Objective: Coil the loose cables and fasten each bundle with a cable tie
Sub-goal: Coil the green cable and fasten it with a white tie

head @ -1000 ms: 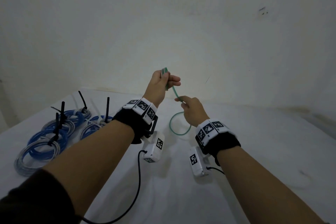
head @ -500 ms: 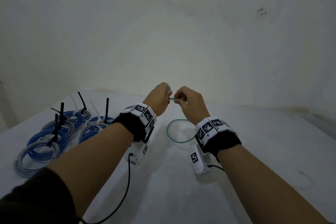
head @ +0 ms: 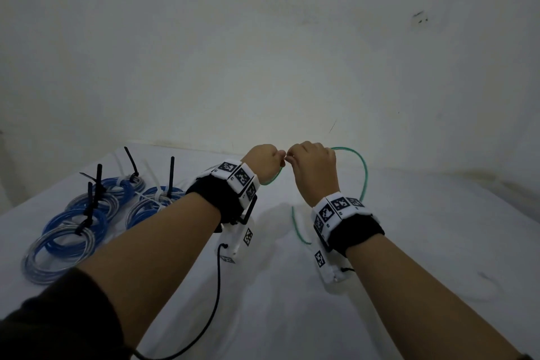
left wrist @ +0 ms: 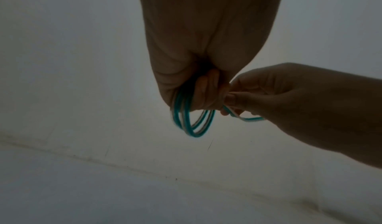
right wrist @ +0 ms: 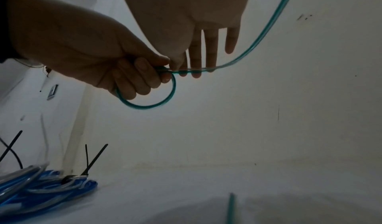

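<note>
A thin green cable (head: 364, 177) is up in the air over the white table (head: 423, 242). My left hand (head: 270, 159) grips a small coil of it (left wrist: 193, 124), with several turns hanging below the curled fingers. My right hand (head: 304, 159) touches the left one and pinches the cable (left wrist: 234, 112) right beside the coil. In the right wrist view the cable (right wrist: 206, 69) runs across my right fingers (right wrist: 207, 47), which are held fairly straight. From there it arcs up and to the right. Its loose tail (head: 295, 226) lies on the table between my wrists.
Several blue and clear cable coils (head: 70, 231) lie at the table's left, each bound with a black cable tie (head: 98, 184) that sticks up. White ties (head: 153, 181) lie among them. A pale wall (head: 263, 52) stands close behind the table.
My left hand came down from its raised position and my right hand moved up to meet it. The loose cable, first looped below the hands, now arcs to the right of my right hand.
</note>
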### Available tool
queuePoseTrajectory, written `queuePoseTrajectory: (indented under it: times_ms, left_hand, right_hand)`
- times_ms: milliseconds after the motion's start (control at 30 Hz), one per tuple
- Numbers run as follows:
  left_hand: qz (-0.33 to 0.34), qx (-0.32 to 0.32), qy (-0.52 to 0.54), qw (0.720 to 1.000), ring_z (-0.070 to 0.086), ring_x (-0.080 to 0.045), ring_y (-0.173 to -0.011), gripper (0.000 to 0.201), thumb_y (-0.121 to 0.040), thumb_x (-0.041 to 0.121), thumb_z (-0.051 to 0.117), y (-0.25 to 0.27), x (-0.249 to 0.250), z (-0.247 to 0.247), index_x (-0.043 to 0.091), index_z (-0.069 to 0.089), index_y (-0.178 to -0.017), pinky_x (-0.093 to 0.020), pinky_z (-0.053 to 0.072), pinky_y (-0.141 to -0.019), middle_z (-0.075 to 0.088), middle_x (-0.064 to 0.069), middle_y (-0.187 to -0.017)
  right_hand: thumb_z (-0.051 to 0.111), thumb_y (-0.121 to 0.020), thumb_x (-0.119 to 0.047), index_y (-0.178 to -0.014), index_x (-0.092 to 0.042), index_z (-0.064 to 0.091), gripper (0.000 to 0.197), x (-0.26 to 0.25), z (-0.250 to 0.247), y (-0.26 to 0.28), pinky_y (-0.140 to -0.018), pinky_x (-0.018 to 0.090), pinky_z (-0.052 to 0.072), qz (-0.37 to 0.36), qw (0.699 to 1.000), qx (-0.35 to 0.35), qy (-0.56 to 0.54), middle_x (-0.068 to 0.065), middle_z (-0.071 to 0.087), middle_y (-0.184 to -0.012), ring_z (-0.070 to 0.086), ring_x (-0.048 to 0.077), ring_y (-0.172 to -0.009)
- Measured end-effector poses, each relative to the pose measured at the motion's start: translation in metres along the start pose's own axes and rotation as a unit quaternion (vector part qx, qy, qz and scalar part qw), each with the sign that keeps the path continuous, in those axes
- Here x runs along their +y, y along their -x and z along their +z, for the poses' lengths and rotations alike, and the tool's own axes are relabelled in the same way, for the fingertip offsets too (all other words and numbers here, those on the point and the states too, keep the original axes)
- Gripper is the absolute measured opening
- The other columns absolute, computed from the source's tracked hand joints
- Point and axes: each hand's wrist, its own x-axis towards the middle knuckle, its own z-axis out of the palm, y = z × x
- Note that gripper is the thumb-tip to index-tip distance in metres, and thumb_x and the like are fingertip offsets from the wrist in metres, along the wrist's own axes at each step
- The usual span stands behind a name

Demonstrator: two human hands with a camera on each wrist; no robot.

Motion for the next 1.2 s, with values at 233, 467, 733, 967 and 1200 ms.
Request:
queuePoseTrajectory:
  times_ms: [233, 467, 733, 967, 1200]
  left_hand:
    - [-0.053, 0.03, 0.157, 0.986, 0.041, -0.012, -0.054, 0.032, -0.098, 0.018, 0.034, 0.003, 0.001, -0.003, 0.005, 0.058, -0.081, -0.022, 0.032, -0.052, 0.047, -0.001, -0.061]
    - [-0.086, -0.014, 0.253, 0.964, 0.033, -0.01, -0.036, 0.044, -0.099, 0.02, 0.032, 0.008, 0.0, -0.008, 0.009, 0.056, -0.063, -0.018, 0.026, -0.038, 0.04, 0.0, -0.047]
    - [-0.128, -0.067, 0.398, 0.906, 0.033, -0.01, -0.038, 0.045, -0.101, 0.039, 0.028, 0.015, 0.001, -0.008, 0.014, 0.045, -0.067, -0.019, 0.027, -0.044, 0.038, 0.001, -0.053]
    - [-0.098, -0.098, 0.52, 0.843, 0.029, -0.007, -0.036, 0.04, -0.1, 0.037, 0.032, 0.014, 0.0, -0.012, 0.017, 0.039, -0.067, -0.016, 0.027, -0.041, 0.033, 0.009, -0.043]
    - [-0.041, -0.034, 0.676, 0.735, 0.031, -0.008, -0.039, 0.04, -0.101, 0.038, 0.029, 0.009, 0.001, -0.016, 0.015, 0.041, -0.071, -0.016, 0.029, -0.042, 0.035, 0.007, -0.046]
  right_hand:
    - [0.054, -0.087, -0.004, -0.102, -0.006, 0.064, 0.018, 0.006, 0.011, 0.003, -0.093, 0.052, 0.04, 0.005, 0.993, -0.058, -0.103, 0.013, 0.06, -0.101, 0.057, 0.034, -0.094]
    - [0.046, -0.093, -0.001, -0.102, 0.001, 0.062, 0.019, 0.01, 0.002, 0.0, -0.082, 0.043, 0.045, -0.015, 0.972, -0.099, -0.213, 0.017, 0.055, -0.099, 0.056, 0.032, -0.087]
    - [0.046, -0.091, 0.002, -0.096, -0.001, 0.058, 0.014, -0.001, 0.0, -0.004, -0.071, 0.017, 0.039, 0.053, 0.934, -0.038, -0.35, 0.005, 0.057, -0.09, 0.052, 0.02, -0.083]
    - [0.046, -0.095, -0.006, -0.093, -0.004, 0.06, 0.014, 0.0, -0.003, -0.005, -0.069, 0.022, 0.043, 0.091, 0.919, -0.017, -0.384, 0.005, 0.061, -0.079, 0.056, 0.02, -0.074]
    - [0.033, -0.094, 0.005, -0.098, -0.009, 0.046, 0.02, 0.007, 0.007, 0.009, -0.058, 0.008, 0.039, 0.199, 0.891, -0.107, -0.394, 0.01, 0.057, -0.083, 0.053, 0.02, -0.072]
